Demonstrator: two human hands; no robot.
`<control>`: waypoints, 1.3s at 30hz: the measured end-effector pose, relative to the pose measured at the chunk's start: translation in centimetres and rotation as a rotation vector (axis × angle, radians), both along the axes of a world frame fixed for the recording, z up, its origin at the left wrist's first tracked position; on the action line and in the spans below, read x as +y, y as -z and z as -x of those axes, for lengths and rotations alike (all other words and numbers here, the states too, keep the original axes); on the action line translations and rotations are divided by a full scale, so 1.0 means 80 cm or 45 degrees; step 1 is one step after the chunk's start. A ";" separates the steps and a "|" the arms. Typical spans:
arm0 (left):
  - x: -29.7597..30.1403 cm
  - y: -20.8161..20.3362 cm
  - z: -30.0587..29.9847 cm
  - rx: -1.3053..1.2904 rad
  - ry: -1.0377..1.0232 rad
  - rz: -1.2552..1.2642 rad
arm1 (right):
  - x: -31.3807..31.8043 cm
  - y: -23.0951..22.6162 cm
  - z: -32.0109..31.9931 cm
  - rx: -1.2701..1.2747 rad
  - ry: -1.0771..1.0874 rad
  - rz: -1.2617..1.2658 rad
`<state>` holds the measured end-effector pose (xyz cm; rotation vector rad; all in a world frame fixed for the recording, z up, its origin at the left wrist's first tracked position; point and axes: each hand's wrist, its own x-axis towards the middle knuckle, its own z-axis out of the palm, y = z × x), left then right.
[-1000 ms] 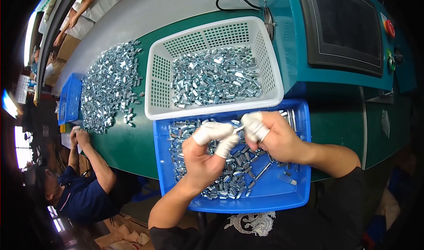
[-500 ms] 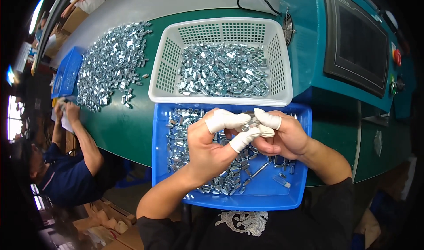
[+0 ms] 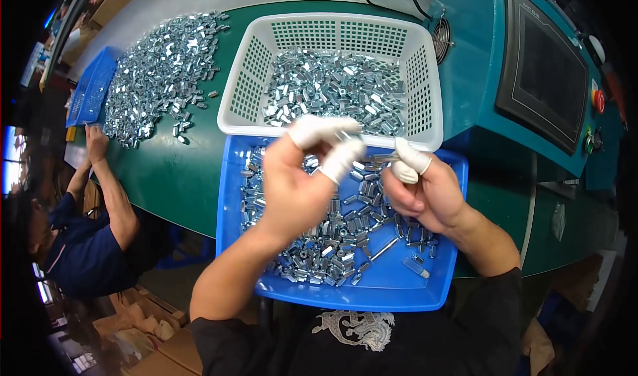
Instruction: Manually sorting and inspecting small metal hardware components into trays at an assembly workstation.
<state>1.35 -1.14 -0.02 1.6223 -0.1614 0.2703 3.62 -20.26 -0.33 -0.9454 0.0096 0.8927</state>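
Observation:
White finger cots cover the thumb and fingertips of both my hands. My left hand [image 3: 302, 176], smeared by motion, pinches a small shiny metal part [image 3: 344, 135] near the front rim of the white basket. In my right hand [image 3: 428, 193], a thin metal rod [image 3: 382, 158] is gripped between thumb and fingers, pointing left; its hidden end cannot be made out. Both hands hover over a blue tray [image 3: 372, 297] holding many long zinc-coloured hex nuts [image 3: 316, 259], a loose metal rod [image 3: 383, 249] and a small clear tube-like piece [image 3: 416, 267].
Behind the tray stands a white perforated basket [image 3: 229, 103] of hex nuts. More nuts lie heaped [image 3: 159, 77] on the green table [image 3: 176, 183], beside a blue bin [image 3: 90, 93] and a co-worker's hand [image 3: 98, 143]. A teal machine [image 3: 475, 63] with a screen stands right.
My hands have come apart: the left moved up and left with a small metal part, the right stays over the tray with the rod. The whole view shifted slightly.

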 end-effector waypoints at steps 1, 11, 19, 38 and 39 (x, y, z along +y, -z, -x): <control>0.011 0.003 -0.009 0.004 -0.087 -0.067 | 0.000 0.000 -0.002 -0.059 0.057 0.048; 0.017 0.004 0.006 -0.058 0.087 -1.173 | -0.001 -0.001 -0.003 -0.220 0.163 0.147; 0.019 0.018 0.016 0.122 0.363 -1.570 | 0.001 -0.004 0.003 -0.288 0.111 0.223; 0.011 -0.008 0.024 0.370 0.375 -0.191 | 0.004 0.002 0.014 -0.985 0.097 0.508; 0.010 -0.007 0.028 0.389 0.373 -0.124 | 0.006 0.000 0.017 -1.046 0.110 0.525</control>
